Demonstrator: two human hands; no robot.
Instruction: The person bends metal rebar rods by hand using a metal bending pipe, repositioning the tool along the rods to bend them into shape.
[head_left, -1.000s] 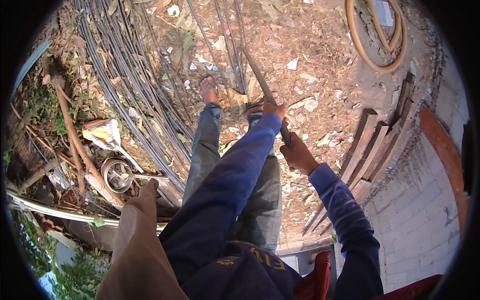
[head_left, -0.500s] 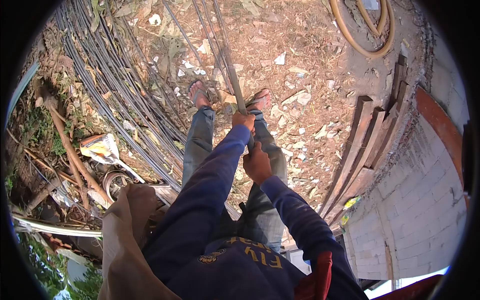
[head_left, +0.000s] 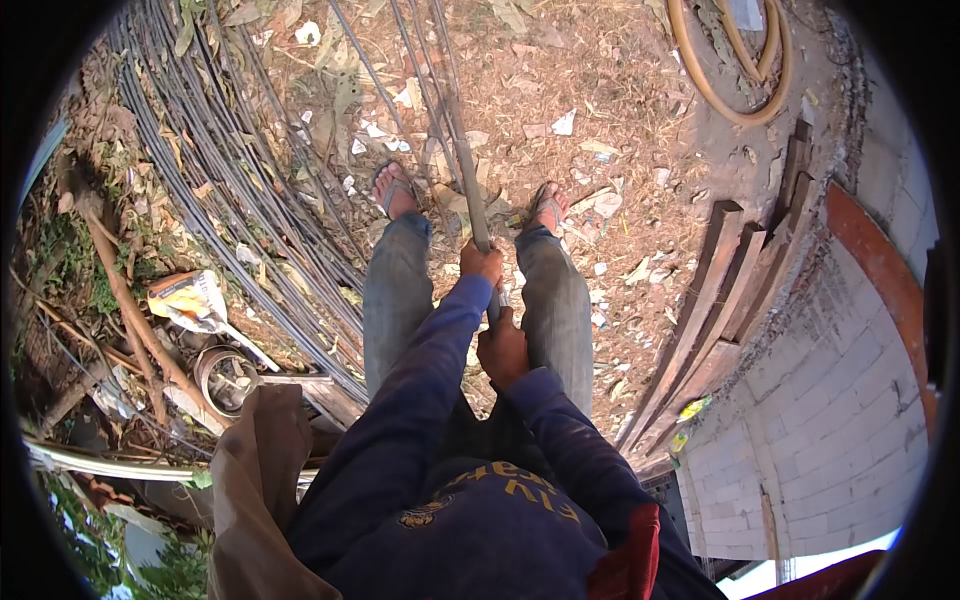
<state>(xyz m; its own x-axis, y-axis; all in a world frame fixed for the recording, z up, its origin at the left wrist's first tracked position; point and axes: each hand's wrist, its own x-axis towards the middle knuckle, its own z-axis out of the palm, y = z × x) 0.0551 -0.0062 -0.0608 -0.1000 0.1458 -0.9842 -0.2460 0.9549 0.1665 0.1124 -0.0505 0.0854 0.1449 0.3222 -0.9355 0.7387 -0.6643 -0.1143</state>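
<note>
My left hand [head_left: 482, 262] is wrapped around a long grey pole [head_left: 470, 190], in front of my legs. Closer to my body, my right hand [head_left: 503, 350] grips the pole's near end. The pole slants away between my feet toward the top of the view. Several thin dark rods [head_left: 415, 70] lie around its far part; I cannot tell whether they are joined to it.
Long bundled dark rods [head_left: 230, 190] curve along the left. Branches [head_left: 135, 290], a torn printed sack [head_left: 190, 300] and a round container [head_left: 228, 380] lie beyond them. Wooden beams [head_left: 705, 300] lie beside a block wall [head_left: 800, 430] at right. A yellowish hose [head_left: 690, 60] is coiled at upper right.
Both hands have come slightly closer to my body with the pole. My right foot has shifted right, so my legs stand wider apart.
</note>
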